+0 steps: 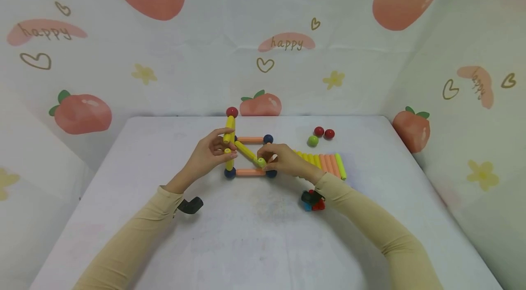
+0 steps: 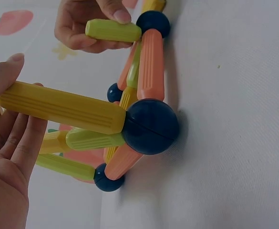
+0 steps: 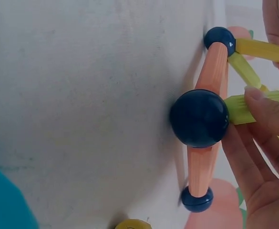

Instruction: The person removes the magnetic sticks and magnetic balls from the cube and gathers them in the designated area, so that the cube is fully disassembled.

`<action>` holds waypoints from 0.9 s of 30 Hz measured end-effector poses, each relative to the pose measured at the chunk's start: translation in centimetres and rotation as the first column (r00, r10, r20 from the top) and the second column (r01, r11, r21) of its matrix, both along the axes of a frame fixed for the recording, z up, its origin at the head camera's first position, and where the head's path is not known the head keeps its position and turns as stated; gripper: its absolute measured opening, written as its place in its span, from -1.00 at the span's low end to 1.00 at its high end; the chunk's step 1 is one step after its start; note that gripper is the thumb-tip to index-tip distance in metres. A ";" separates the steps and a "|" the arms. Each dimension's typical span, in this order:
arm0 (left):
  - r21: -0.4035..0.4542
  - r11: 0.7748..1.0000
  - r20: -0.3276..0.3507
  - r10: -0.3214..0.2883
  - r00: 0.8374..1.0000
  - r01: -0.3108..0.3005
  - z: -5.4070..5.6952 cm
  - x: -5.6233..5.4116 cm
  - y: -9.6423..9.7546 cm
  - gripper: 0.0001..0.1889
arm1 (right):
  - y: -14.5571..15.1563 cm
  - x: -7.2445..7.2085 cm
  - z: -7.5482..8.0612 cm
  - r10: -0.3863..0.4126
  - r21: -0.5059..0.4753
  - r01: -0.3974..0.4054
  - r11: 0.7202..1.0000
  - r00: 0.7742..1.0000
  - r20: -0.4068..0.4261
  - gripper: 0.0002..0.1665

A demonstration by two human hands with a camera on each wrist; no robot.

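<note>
My left hand (image 1: 211,148) holds an upright yellow rod (image 2: 63,107) between thumb and fingers; its lower end meets a dark blue ball (image 2: 151,127) at the front left corner of a magnetic frame. My right hand (image 1: 283,160) pinches a short lime green rod (image 3: 240,109), whose end touches the blue ball (image 3: 200,118) at the front right corner. Salmon rods (image 1: 250,172) join the blue balls along the table. Behind my left hand, yellow rods (image 1: 230,123) lead up to a red ball (image 1: 232,112). A slanting yellow rod (image 1: 244,149) lies between the hands.
Right of the frame lies a row of yellow, salmon and green rods (image 1: 322,164). Beyond it sit two red balls (image 1: 329,134) and a green ball (image 1: 313,140). Small red and blue pieces (image 1: 318,205) lie under my right forearm. A printed cloth (image 1: 197,75) hangs behind the table.
</note>
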State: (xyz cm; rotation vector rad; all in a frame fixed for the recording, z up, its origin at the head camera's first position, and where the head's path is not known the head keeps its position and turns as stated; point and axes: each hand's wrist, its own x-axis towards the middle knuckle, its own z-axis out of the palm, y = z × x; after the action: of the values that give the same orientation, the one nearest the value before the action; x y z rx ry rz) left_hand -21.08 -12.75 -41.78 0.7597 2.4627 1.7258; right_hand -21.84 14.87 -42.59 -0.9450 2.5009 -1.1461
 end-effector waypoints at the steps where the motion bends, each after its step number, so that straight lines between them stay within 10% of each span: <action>1: 0.000 1.000 0.004 0.001 1.000 -0.001 0.0 0.0 0.0 -0.31 | 0.0 0.0 0.0 -0.002 -0.002 0.002 1.000 1.000 0.001 -0.63; 27: 0.024 0.999 -0.014 -0.021 1.000 0.021 0.1 0.1 -0.1 -0.29 | 3.4 1.4 1.6 -0.152 -0.114 0.156 0.981 0.987 0.043 -0.55</action>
State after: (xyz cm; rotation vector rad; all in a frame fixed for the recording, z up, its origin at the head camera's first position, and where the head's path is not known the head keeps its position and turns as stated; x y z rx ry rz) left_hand -20.98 -12.82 -41.73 0.7991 2.4379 1.7528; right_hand -20.43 18.29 -40.98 -0.7623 2.5409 -1.3571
